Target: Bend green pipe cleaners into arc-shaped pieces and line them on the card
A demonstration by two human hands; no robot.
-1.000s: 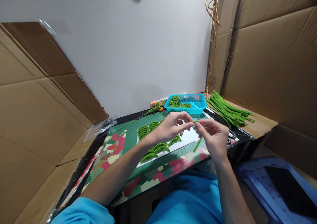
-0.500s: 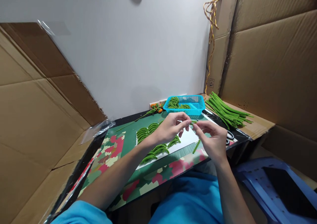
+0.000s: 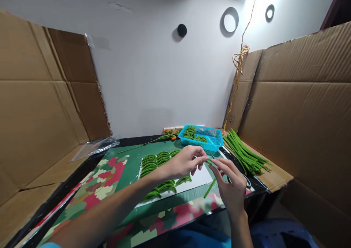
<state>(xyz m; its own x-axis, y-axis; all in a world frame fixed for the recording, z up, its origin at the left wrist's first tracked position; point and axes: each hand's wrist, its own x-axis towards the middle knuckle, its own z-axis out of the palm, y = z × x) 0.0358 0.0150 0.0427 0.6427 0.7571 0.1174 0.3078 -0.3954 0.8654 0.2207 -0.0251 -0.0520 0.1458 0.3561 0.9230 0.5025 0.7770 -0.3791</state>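
Note:
My left hand point(image 3: 192, 162) and my right hand point(image 3: 230, 176) meet over a white sheet point(image 3: 170, 194), pinching a short green pipe cleaner point(image 3: 209, 162) between their fingertips. Fingers partly cover it, so its full shape is hidden. Just left of my right hand is a straight green piece point(image 3: 210, 188); whether it joins the held one I cannot tell. Curved green pieces point(image 3: 149, 164) lie in rows on the sheet, some behind my left forearm. A blue basket point(image 3: 216, 145) beyond my hands holds more curved green pieces point(image 3: 189, 132).
Long green pipe cleaners point(image 3: 245, 153) lie bunched at the right. Scissors point(image 3: 248, 181) show partly behind my right hand. Orange flowers on a green stem point(image 3: 171, 134) lie left of the basket. Cardboard walls point(image 3: 301, 123) stand on both sides, and a twisted cord point(image 3: 238, 72) hangs at the back.
The view has tilted upward, so the table sits lower in the picture. Both hands keep pinching the green pipe cleaner; my right fingers are a little straighter.

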